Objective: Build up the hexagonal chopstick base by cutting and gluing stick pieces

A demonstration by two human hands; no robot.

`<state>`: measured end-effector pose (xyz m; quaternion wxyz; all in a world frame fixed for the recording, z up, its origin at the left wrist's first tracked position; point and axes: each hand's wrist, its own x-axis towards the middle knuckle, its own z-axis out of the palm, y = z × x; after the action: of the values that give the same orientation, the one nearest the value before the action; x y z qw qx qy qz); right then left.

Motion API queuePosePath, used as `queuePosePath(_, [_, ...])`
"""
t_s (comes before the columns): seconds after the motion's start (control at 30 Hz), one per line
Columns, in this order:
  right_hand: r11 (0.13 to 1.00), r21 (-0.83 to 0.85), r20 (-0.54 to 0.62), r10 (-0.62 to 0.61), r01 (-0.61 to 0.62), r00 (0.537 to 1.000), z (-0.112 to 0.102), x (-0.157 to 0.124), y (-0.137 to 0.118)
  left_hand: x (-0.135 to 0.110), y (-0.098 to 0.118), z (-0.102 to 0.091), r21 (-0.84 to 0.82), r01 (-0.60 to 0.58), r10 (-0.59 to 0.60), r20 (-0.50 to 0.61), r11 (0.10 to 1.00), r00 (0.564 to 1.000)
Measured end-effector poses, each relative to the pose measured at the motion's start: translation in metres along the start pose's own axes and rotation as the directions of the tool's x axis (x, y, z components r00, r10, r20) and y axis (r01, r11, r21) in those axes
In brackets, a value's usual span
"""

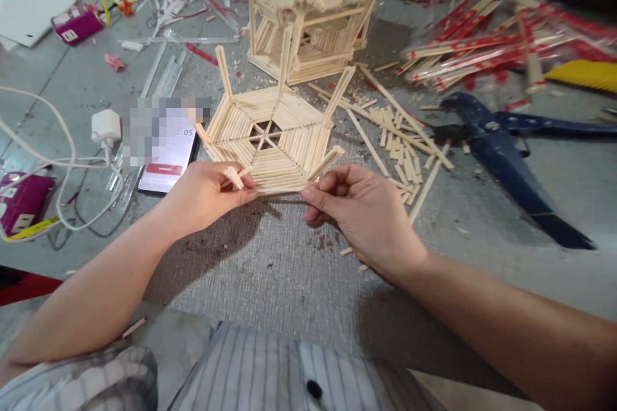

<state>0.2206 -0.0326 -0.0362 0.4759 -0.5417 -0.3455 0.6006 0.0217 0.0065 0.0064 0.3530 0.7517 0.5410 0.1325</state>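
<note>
A hexagonal panel of glued wooden sticks [270,131], with several sticks standing up from its corners, is held tilted just above the grey floor. My left hand [207,196] pinches its near edge at the left, a short stick stub between the fingers. My right hand [361,209] grips the near right corner with curled fingers. Behind the panel stands a taller stick-built pavilion model [313,6].
Cut stick pieces [398,141] lie scattered right of the panel. Blue-handled cutters [501,141] lie at the right, wrapped chopsticks [482,38] behind them. A phone [168,154], a white charger [106,127] with cable, and purple boxes [77,22] sit at the left.
</note>
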Motion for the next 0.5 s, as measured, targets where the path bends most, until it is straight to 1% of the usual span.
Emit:
queuePosePath(0.17, [1.000,0.003,0.001,0.014,-0.014,1.000,0.0005,0.0014,-0.0005,-0.0002,-0.0014,0.0020,0.049,-0.002,0.002,0.011,0.999,1.000])
queuePosePath(0.3, [0.999,-0.004,0.055,0.051,-0.051,0.997,-0.0015,0.0029,-0.0032,-0.0004,-0.0019,0.0023,0.067,-0.009,0.009,0.000,0.998,1.000])
queuePosePath(0.5, [0.992,-0.066,0.083,0.116,-0.111,0.990,-0.0038,0.0044,-0.0088,-0.0013,-0.0004,0.0006,0.132,0.046,-0.048,0.010,0.990,0.999])
